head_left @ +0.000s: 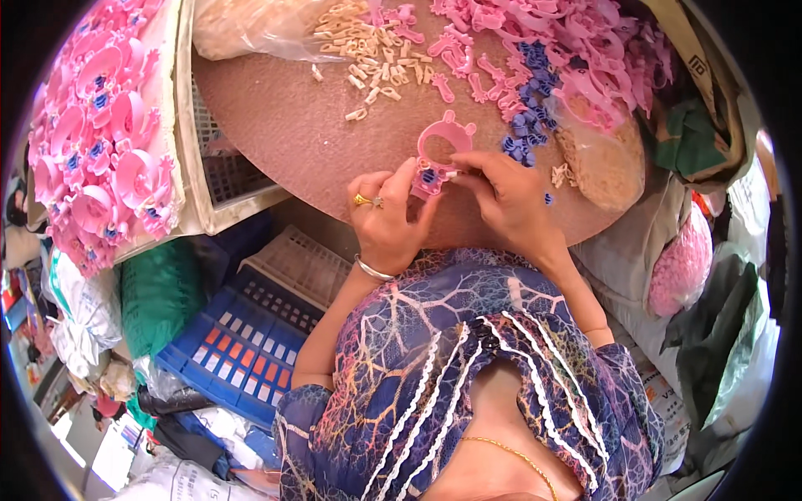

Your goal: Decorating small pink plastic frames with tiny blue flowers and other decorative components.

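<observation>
Between my hands is a pink plastic ring-shaped piece (462, 135) with small round ears on its ring. A small blue part (429, 176) sits in its lower end. My left hand (383, 215), wearing a ring and a bangle, is closed on the piece's lower left side. My right hand (507, 199) is closed at its lower right side, fingertips pinching a small pale bit at the edge; its exact shape is partly hidden by the fingers. Ahead on the round brown table (309, 125) lie loose cream clip-like parts (376, 63) and blue parts (528, 125).
A heap of pink plastic parts (568, 33) covers the far right of the table, near a clear bag of tan pieces (597, 163). At left, a crate (196, 167) bears many pink pieces with blue parts (100, 134). Below it stands a blue plastic basket (238, 355).
</observation>
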Demonstrator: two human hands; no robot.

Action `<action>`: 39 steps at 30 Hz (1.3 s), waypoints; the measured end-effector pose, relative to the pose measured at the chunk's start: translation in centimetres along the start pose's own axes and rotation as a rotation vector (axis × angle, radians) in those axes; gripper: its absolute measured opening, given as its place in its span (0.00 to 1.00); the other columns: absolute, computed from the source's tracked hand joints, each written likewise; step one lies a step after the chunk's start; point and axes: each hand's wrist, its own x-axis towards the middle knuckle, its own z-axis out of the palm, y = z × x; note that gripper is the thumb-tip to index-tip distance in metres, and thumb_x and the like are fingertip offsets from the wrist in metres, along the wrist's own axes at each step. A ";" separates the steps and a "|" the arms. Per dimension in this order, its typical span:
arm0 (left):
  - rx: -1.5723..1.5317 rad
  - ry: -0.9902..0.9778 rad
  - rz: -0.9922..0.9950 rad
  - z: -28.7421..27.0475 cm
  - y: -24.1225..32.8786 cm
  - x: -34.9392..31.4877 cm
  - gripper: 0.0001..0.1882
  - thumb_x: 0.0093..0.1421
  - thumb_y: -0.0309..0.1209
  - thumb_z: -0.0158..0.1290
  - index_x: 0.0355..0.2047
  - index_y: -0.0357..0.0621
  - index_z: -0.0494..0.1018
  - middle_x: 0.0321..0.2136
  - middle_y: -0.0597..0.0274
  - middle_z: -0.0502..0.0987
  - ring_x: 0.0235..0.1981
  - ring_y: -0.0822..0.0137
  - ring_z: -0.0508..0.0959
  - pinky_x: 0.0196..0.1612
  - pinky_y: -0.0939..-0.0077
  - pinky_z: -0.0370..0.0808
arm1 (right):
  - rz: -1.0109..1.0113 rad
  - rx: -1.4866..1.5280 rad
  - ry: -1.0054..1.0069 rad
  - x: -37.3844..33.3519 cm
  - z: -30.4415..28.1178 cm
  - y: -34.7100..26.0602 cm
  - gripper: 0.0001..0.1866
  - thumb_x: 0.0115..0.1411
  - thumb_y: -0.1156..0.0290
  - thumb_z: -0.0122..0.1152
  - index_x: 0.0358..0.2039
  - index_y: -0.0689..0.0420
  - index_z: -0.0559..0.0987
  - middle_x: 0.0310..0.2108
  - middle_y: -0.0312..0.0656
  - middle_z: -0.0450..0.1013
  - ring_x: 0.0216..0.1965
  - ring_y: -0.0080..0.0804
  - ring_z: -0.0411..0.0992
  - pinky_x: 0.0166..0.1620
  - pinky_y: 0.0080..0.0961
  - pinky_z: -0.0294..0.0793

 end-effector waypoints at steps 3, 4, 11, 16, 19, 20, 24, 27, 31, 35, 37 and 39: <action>0.018 0.010 0.073 -0.2 0.2 0.3 0.37 0.42 0.28 0.72 0.54 0.38 0.71 0.36 0.59 0.81 0.38 0.59 0.77 0.46 0.64 0.68 | -0.114 -0.098 0.007 0.2 0.2 0.2 0.16 0.54 0.77 0.65 0.45 0.60 0.78 0.35 0.48 0.78 0.38 0.48 0.76 0.41 0.36 0.75; 0.032 0.029 0.108 -0.2 0.3 0.5 0.36 0.42 0.27 0.72 0.53 0.38 0.71 0.36 0.59 0.81 0.37 0.59 0.77 0.45 0.63 0.68 | -0.114 -0.098 0.007 0.2 0.1 0.1 0.16 0.54 0.77 0.65 0.45 0.60 0.78 0.35 0.48 0.78 0.38 0.48 0.76 0.41 0.36 0.75; 0.039 0.073 0.170 0.1 0.2 0.3 0.34 0.41 0.24 0.71 0.51 0.38 0.72 0.36 0.58 0.80 0.34 0.59 0.77 0.43 0.63 0.69 | -0.267 -0.267 -0.058 0.9 0.0 -0.5 0.22 0.51 0.69 0.70 0.47 0.59 0.77 0.33 0.46 0.77 0.35 0.43 0.74 0.40 0.37 0.72; -0.003 0.111 0.125 0.7 -0.2 -0.4 0.34 0.43 0.26 0.71 0.51 0.38 0.71 0.36 0.57 0.81 0.35 0.58 0.78 0.44 0.63 0.70 | -0.235 -0.276 -0.004 1.1 0.6 -0.5 0.24 0.48 0.66 0.72 0.47 0.57 0.77 0.34 0.43 0.77 0.36 0.43 0.73 0.40 0.36 0.71; -0.030 0.132 0.053 0.6 -0.4 -0.7 0.34 0.44 0.28 0.72 0.52 0.38 0.70 0.36 0.57 0.82 0.36 0.58 0.79 0.45 0.63 0.71 | -0.254 -0.268 0.051 1.0 1.0 -0.2 0.24 0.48 0.65 0.72 0.47 0.55 0.79 0.34 0.42 0.77 0.37 0.41 0.73 0.41 0.35 0.71; -0.044 0.114 0.018 0.4 -0.3 -0.7 0.34 0.45 0.28 0.72 0.52 0.38 0.70 0.36 0.57 0.83 0.37 0.58 0.79 0.45 0.63 0.71 | -0.328 -0.260 0.070 1.0 1.0 0.0 0.24 0.48 0.66 0.72 0.48 0.54 0.80 0.34 0.41 0.77 0.38 0.40 0.73 0.42 0.34 0.72; -0.021 0.113 0.023 0.4 -0.4 -0.5 0.35 0.44 0.29 0.72 0.52 0.38 0.70 0.37 0.57 0.83 0.36 0.57 0.80 0.45 0.63 0.71 | -0.397 -0.206 0.069 0.9 1.3 0.1 0.24 0.49 0.71 0.71 0.50 0.52 0.81 0.35 0.40 0.77 0.39 0.38 0.73 0.44 0.33 0.72; -0.013 0.108 0.024 0.4 -0.5 -0.6 0.36 0.43 0.28 0.72 0.52 0.38 0.70 0.37 0.57 0.83 0.37 0.58 0.80 0.46 0.63 0.71 | -0.305 -0.201 0.054 0.4 1.9 1.0 0.24 0.51 0.75 0.70 0.50 0.53 0.81 0.36 0.41 0.78 0.39 0.38 0.73 0.44 0.32 0.72; -0.034 0.127 0.020 0.5 -0.6 -0.8 0.36 0.42 0.26 0.72 0.53 0.38 0.69 0.37 0.58 0.83 0.37 0.58 0.80 0.47 0.63 0.71 | -0.281 -0.143 0.087 0.4 1.9 0.2 0.21 0.51 0.78 0.69 0.48 0.54 0.81 0.37 0.42 0.78 0.38 0.39 0.74 0.43 0.32 0.72; -0.014 0.130 0.027 0.5 -0.5 -0.6 0.36 0.42 0.25 0.72 0.52 0.38 0.69 0.37 0.58 0.83 0.37 0.59 0.79 0.46 0.62 0.70 | -0.302 -0.050 0.229 0.0 2.4 0.6 0.16 0.50 0.80 0.70 0.41 0.56 0.82 0.36 0.41 0.79 0.35 0.38 0.75 0.42 0.32 0.71; -0.006 0.134 0.044 0.4 -0.2 -0.4 0.36 0.42 0.25 0.72 0.52 0.38 0.70 0.37 0.58 0.82 0.37 0.59 0.79 0.46 0.62 0.70 | -0.316 -0.069 0.267 0.1 2.3 0.3 0.15 0.50 0.80 0.70 0.40 0.56 0.81 0.35 0.39 0.79 0.34 0.37 0.76 0.41 0.32 0.70; 0.004 0.137 0.060 0.4 -0.2 -0.4 0.35 0.41 0.25 0.72 0.51 0.38 0.70 0.37 0.58 0.82 0.36 0.59 0.79 0.45 0.62 0.70 | -0.331 -0.304 0.254 0.4 1.8 -0.6 0.17 0.48 0.78 0.72 0.40 0.53 0.81 0.33 0.34 0.79 0.35 0.32 0.75 0.41 0.30 0.67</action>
